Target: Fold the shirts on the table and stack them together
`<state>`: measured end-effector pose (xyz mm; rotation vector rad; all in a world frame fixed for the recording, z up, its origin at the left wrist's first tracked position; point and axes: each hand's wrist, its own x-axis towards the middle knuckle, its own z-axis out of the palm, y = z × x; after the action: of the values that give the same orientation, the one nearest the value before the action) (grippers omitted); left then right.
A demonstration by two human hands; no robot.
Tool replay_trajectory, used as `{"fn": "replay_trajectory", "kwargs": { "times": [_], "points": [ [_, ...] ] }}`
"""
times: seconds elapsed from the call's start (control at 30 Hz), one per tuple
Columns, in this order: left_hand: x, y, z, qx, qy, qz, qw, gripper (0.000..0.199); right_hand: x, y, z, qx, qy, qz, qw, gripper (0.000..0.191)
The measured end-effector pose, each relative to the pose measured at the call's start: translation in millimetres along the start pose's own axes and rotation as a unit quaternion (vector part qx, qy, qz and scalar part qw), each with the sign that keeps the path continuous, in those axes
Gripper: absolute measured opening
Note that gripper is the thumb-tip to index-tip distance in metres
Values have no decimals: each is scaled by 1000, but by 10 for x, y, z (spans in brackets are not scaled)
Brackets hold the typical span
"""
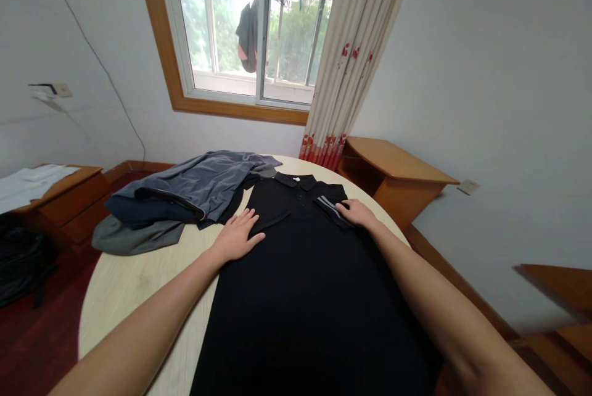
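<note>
A black polo shirt lies spread on the round pale table, its collar at the far end and its lower part reaching the bottom of the picture. Both sleeves are folded inward over the front; the right one shows grey stripes at its cuff. My left hand rests flat with spread fingers on the shirt's left edge, by the left sleeve. At the striped sleeve, my right hand has its fingers curled on the cuff's outer end.
A heap of grey and navy clothes lies at the table's far left. Behind the table stand a wooden desk on the right and a curtain by the window. A black bag sits at the far left.
</note>
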<state>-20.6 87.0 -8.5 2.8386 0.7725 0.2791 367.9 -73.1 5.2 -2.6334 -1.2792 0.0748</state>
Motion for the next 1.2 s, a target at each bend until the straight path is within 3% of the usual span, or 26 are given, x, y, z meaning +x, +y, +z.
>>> {"fn": "replay_trajectory", "kwargs": {
  "times": [0.1, 0.27, 0.47, 0.57, 0.7, 0.77, 0.9, 1.07, 1.2],
  "points": [
    [1, 0, 0, 3, -3, -2, 1000, 71, 240, 43, 4, 85, 35, -4, 996, 46],
    [1, -9, 13, 7, -4, 0, 1000, 71, 592, 77, 38, 234, 63, 46, 969, 46],
    [8, -13, 22, 16, -6, 0, 1000, 72, 782, 139, 94, 160, 56, 51, 984, 47],
    [9, -11, 13, 17, -15, -2, 1000, 73, 716, 114, 142, 40, 57, 11, 998, 48],
    [7, 3, -2, 19, -17, -7, 1000, 72, 549, -12, 167, -45, 82, 18, 995, 58],
    [8, 17, -13, 22, -24, -12, 999, 73, 461, -82, 176, -56, 76, 1, 996, 64],
    [8, 37, -24, 25, -27, -15, 999, 72, 286, -166, 194, -69, -6, -7, 998, 72],
    [-17, 52, -20, 33, -35, -23, 999, 73, 59, -191, 160, -81, -15, -21, 996, 74],
    [50, 87, -121, 35, -45, -30, 998, 69, -87, -153, 128, -67, -9, -22, 997, 74]
  ]
}}
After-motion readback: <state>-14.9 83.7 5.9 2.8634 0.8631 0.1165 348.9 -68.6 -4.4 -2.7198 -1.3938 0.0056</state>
